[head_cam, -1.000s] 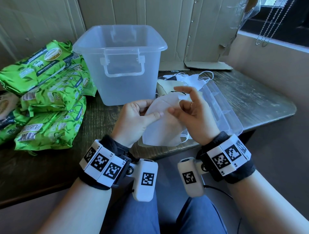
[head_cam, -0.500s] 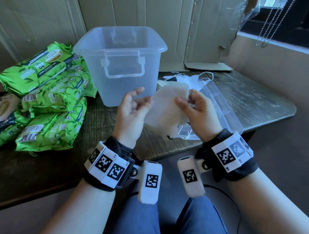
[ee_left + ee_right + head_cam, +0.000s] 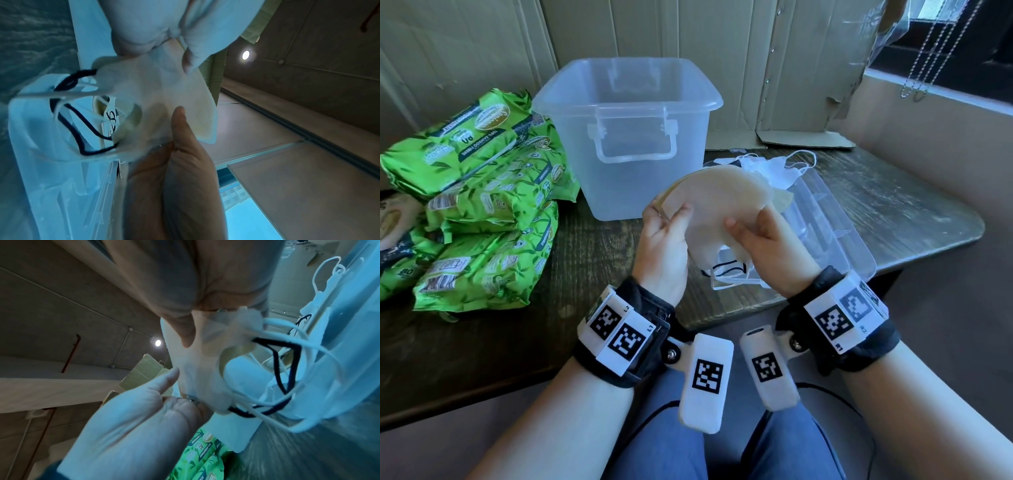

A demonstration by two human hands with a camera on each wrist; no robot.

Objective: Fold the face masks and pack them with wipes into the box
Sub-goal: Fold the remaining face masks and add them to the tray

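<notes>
A cream face mask (image 3: 715,202), folded in half into a curved shape, is held up between both hands just in front of the clear plastic box (image 3: 626,104). My left hand (image 3: 669,214) pinches its left end with thumb on top. My right hand (image 3: 748,222) pinches the lower right part, and the white and black ear loops (image 3: 726,270) dangle below it. The left wrist view shows my thumb (image 3: 179,116) pressed on the mask (image 3: 164,91). In the right wrist view the right thumb (image 3: 185,331) lies on the mask (image 3: 197,366). Green wipe packs (image 3: 482,192) are stacked at the left.
A clear lid (image 3: 842,233) lies on the dark wooden table (image 3: 911,212) at the right, with more white masks (image 3: 774,168) piled on its far end. Cardboard (image 3: 808,140) leans behind the table. The table's near edge runs just under my wrists.
Both hands have raised the mask and carried it toward the box. It has gone from spread out to folded in half, and my left fingers have closed on its end.
</notes>
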